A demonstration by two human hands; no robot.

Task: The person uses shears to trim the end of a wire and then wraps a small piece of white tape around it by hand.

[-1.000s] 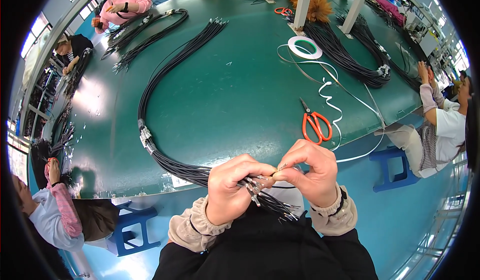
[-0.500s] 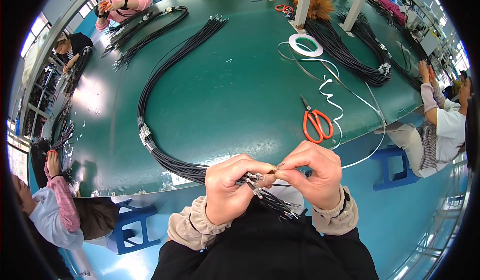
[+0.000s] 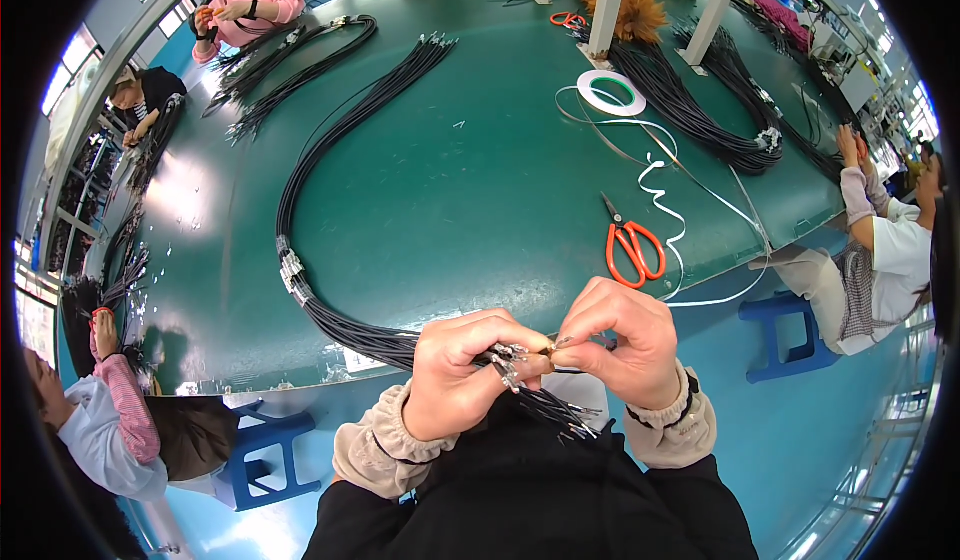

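— Left hand?
— Closed in a fist around the long bundle of thin black wires with small metal terminals at the tips, just past the near edge of the dark green bench. Same grip as a second ago, barely shifted.
— Right hand?
— Pinching, thumb and forefinger narrow on a single terminal end at the small tan piece between both hands. Knuckles touching the left hand's fingertips. Slightly lower and closer to the body than a second ago.
— Anything else moved?
— Very little. Bundle running as before from the fist out over the bench, past a pale band of ties, curving away to the far side. Loose terminal ends fanning below the left hand, over the dark lap.
— Meaning?
— Judging by that: fine work on one wire end under way, not finished; no new wire picked up.
— Nearby?
— Orange-handled scissors lying untouched on the bench, right of the hands, beside a loose white cord. White and green roll of tape further off.
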